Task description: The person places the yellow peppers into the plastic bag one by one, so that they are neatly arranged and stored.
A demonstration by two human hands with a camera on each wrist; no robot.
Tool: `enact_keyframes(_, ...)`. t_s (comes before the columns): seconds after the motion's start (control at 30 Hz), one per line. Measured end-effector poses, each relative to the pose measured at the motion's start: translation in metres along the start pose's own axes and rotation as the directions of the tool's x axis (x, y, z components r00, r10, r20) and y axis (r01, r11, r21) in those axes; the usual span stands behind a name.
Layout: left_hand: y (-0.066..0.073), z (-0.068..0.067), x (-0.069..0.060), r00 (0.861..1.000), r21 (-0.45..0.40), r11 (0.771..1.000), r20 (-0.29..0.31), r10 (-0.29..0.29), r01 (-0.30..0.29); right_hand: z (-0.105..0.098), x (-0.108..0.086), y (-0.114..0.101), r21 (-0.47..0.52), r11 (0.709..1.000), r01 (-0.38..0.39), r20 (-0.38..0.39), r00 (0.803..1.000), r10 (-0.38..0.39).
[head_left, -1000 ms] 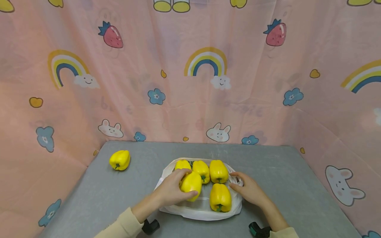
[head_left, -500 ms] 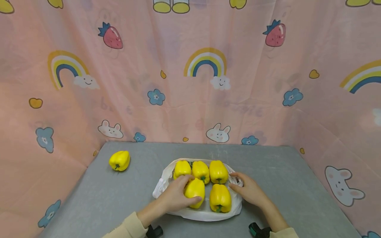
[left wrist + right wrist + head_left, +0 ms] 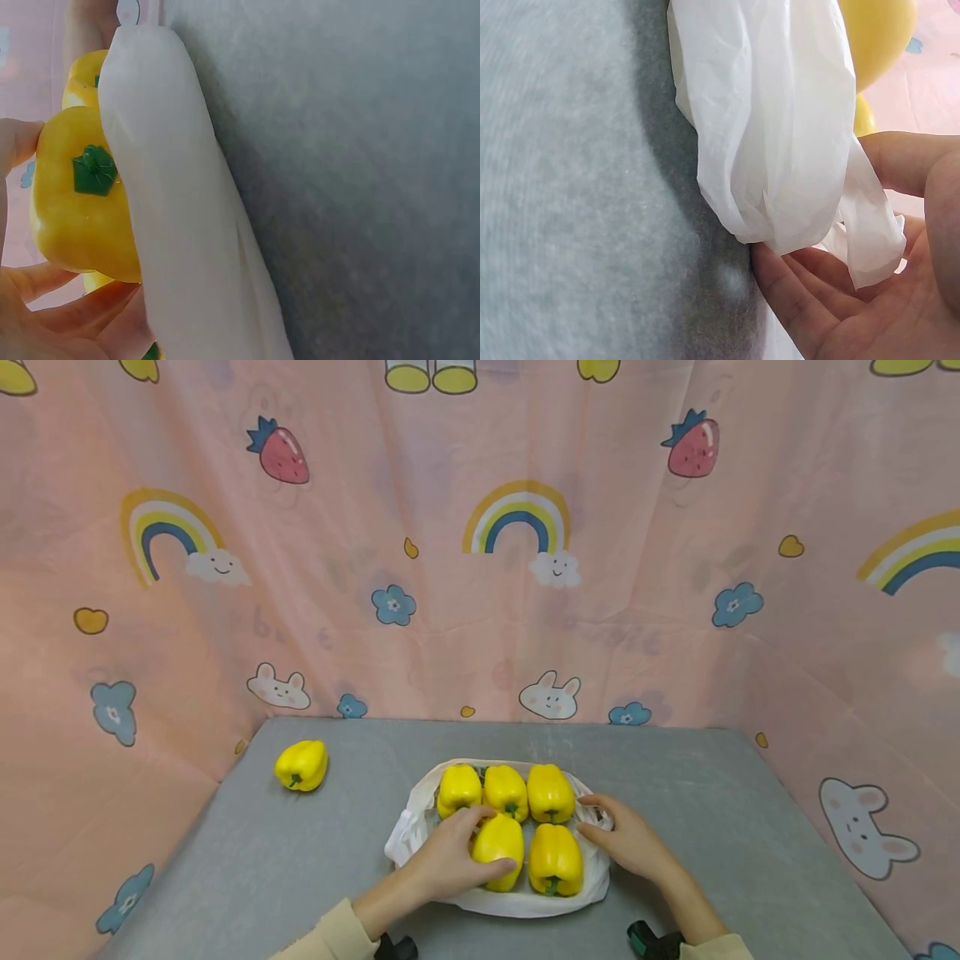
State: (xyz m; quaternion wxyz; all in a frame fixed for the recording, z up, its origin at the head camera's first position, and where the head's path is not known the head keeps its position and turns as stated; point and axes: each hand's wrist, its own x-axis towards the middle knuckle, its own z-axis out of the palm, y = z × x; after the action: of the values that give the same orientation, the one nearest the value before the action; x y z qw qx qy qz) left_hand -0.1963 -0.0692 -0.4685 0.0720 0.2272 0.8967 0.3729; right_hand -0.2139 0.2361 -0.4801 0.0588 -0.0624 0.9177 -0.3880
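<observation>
My left hand (image 3: pixel 453 857) holds a yellow bell pepper (image 3: pixel 498 852) between thumb and fingers, at the front left inside a white plastic bag (image 3: pixel 517 906). In the left wrist view the pepper's green stem (image 3: pixel 94 171) faces the camera, behind the bag's raised edge. A second bell pepper (image 3: pixel 556 860) lies just to its right. Three more stand in a row behind, the rightmost being a yellow pepper (image 3: pixel 551 793). My right hand (image 3: pixel 630 837) grips the bag's right edge; in the right wrist view its fingers (image 3: pixel 799 296) reach under the white film and a loose handle loop hangs by the palm.
Another yellow bell pepper (image 3: pixel 302 766) lies by itself at the far left of the grey table (image 3: pixel 300 860). A pink printed curtain (image 3: pixel 480 635) closes off the back and both sides. Black wrist devices (image 3: pixel 654 941) sit at both cuffs.
My left hand has moved right and toward me with its pepper, lowering it beside the front right pepper. The back left pepper now shows more fully. My right hand stays at the bag's edge.
</observation>
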Motion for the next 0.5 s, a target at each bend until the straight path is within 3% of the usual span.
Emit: enact_keyframes(0.5,0.0,0.012,0.004,0.998,-0.009,0.998,-0.036,-0.057,0.057,-0.001,0.0,0.0,-0.001,1.0,0.015,-0.003,1.0,-0.015)
